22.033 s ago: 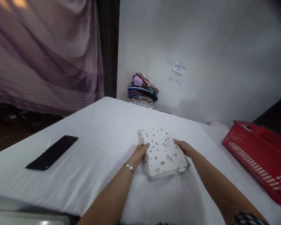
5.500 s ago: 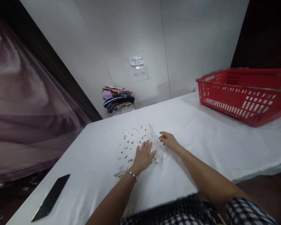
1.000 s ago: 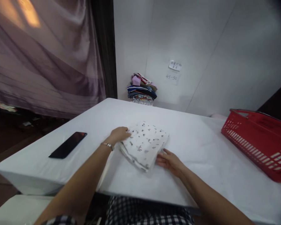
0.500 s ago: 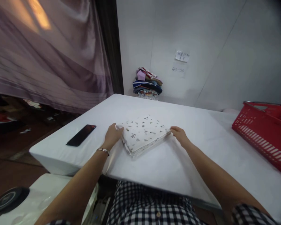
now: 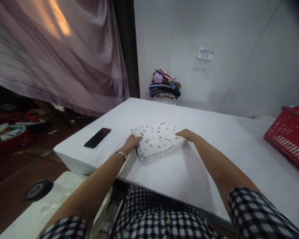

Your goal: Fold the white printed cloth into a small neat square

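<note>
A folded white cloth (image 5: 159,139) with small dark printed motifs lies on the white table (image 5: 209,172), several layers thick. My left hand (image 5: 132,142) grips its left edge, the thumb on top and the other fingers mostly hidden beneath or behind the edge. At the right corner, my right hand (image 5: 185,133) is closed on the cloth with its thumb over the top layer; the fingers underneath are out of sight.
A black phone (image 5: 98,137) lies on the table to the left. A red plastic basket (image 5: 289,136) stands at the right edge. Against the wall rises a stack of folded fabrics (image 5: 165,87). A pinkish curtain (image 5: 77,49) hangs at the left.
The view has swung left, so everything appears further right. My right hand has moved from the cloth's corner tip inward onto its top. My left thumb now lies over the left edge.
</note>
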A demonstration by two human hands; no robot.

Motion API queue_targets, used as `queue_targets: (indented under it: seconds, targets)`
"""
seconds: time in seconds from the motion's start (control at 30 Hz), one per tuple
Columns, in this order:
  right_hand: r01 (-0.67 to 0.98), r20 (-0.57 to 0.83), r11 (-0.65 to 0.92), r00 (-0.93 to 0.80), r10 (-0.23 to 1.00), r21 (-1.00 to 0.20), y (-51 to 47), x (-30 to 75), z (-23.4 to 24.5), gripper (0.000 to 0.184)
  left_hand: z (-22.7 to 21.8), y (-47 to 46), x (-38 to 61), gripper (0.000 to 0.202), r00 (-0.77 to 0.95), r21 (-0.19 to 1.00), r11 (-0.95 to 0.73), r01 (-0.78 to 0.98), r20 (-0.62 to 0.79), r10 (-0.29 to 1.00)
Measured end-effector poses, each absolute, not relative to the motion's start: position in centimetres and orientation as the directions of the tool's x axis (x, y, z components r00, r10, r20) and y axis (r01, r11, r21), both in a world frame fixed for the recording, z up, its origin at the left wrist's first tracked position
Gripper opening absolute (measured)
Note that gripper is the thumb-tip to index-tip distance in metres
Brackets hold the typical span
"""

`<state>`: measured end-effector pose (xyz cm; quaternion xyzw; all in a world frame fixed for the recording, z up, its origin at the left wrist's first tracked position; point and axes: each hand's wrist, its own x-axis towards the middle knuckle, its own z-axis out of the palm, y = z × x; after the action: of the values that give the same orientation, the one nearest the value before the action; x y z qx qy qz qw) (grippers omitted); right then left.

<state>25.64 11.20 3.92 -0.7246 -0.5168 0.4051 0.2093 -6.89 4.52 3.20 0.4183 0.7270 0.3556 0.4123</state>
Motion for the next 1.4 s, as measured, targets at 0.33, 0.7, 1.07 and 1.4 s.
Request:
queue_targets:
  seconds: [0.33, 0.7, 1.07, 1.4]
  targets:
    - [0.210, -0.487, -0.510, 0.154, 0.860, -0.834, 2.9, 34.1, 2.4, 0.029, 3.1, 13.2, 2.1, 0.079, -0.113, 0.907, 0.205, 0.367, -0.175, 0.978]
    - [0.096, -0.473, -0.504, 0.236, 0.849, -0.858, -1.7, 36.6, 1.3, 0.037, 2.2, 10.0, 2.6, 0.057, 0.014, 0.940, 0.133, 0.316, -0.145, 0.989]
    - [0.865, 0.335, 0.022, 0.171, 0.927, -0.501, -2.9, 33.9, 1.9, 0.047, -0.8, 3.2, 1.8, 0.038, -0.083, 0.946, -0.090, 0.311, 0.122, 0.989]
    - [0.861, 0.295, 0.467, -0.401, 0.867, -0.201, -1.1, 27.3, 2.5, 0.030, -2.3, 2.8, 2.3, 0.031, -0.059, 0.882, -0.232, 0.410, 0.279, 0.958]
